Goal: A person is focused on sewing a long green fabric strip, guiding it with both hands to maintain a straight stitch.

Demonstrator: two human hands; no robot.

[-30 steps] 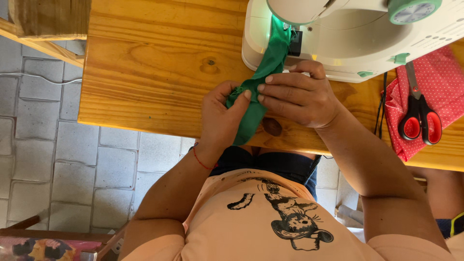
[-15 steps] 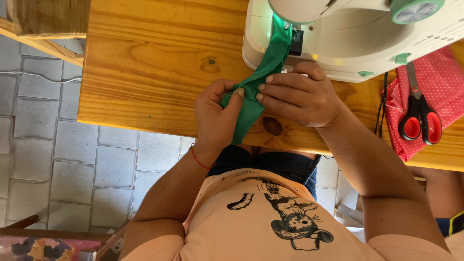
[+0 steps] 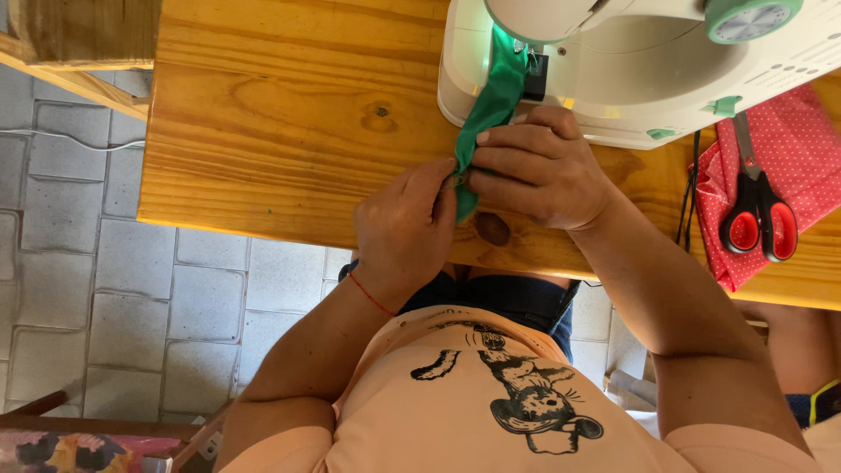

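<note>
I see the green fabric strip running from the sewing machine toward 6 o'clock. Both hands pinch it: left hand, right hand. It looks light, limp; best gripped at its edges.

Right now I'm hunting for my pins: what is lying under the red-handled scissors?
The red-handled scissors lie on a red white-dotted cloth, which rests on the wooden table. No pins show on the cloth. Whatever sits beneath the cloth is covered, and the white sewing machine hides its top edge.
</note>
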